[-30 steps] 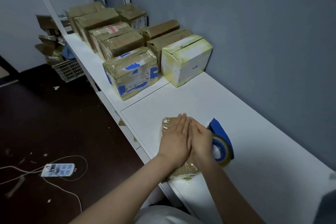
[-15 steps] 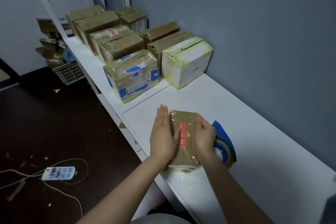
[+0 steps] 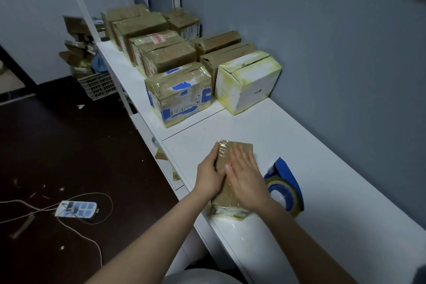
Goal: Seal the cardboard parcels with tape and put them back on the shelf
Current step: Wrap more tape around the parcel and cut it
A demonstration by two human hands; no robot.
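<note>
A small brown cardboard parcel [image 3: 232, 148], wrapped in clear tape, lies on the white shelf top [image 3: 311, 145] near its front edge. My left hand [image 3: 207, 175] lies flat against the parcel's left side, fingers straight. My right hand [image 3: 246, 176] presses flat on the parcel's top, fingers straight and pointing away from me, covering most of it. A blue tape dispenser [image 3: 284, 184] with a roll of clear tape stands just right of the parcel, beside my right wrist.
Several taped parcels stand in two rows at the far end of the shelf, nearest a blue-marked box [image 3: 179, 94] and a white box [image 3: 249, 80]. Grey wall runs along the right. On the dark floor lie a power strip [image 3: 77, 208] with cables and a crate [image 3: 96, 85].
My right hand has slid from the parcel's right side onto its top, hiding the red label. My left hand stays along the left side. The view has shifted slightly.
</note>
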